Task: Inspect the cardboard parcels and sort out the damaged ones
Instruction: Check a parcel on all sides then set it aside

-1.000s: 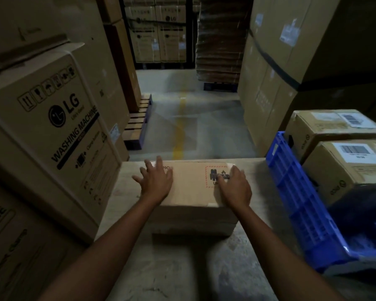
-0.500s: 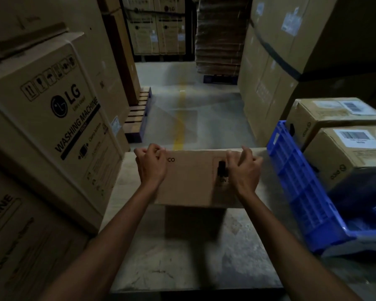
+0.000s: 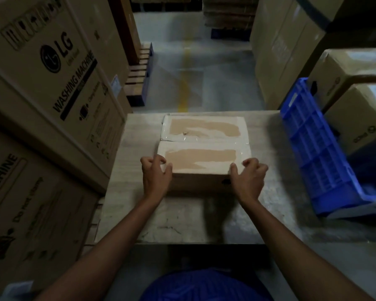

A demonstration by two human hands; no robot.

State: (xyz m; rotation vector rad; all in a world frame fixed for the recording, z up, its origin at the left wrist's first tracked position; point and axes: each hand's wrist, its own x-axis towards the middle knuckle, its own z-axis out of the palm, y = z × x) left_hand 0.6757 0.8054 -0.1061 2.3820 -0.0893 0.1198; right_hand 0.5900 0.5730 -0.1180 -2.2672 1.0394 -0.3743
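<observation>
Currently: one parcel, flat on the table, centre towards the far edge. Its top face shows two ragged brown patches, seemingly skinned board, either side of the taped seam. Left hand: fingers curled, pinching the near left corner. Right hand: likewise on the near right corner. Crate: off the table's right edge. Handling note: probably a reject. Grip both corners evenly, tilt slowly, and check every face and the seam before sorting.

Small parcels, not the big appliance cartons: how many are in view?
3. The table parcel lies on the table; right of the blue crate sit a far parcel and a near parcel. More may be hidden off-frame.
</observation>
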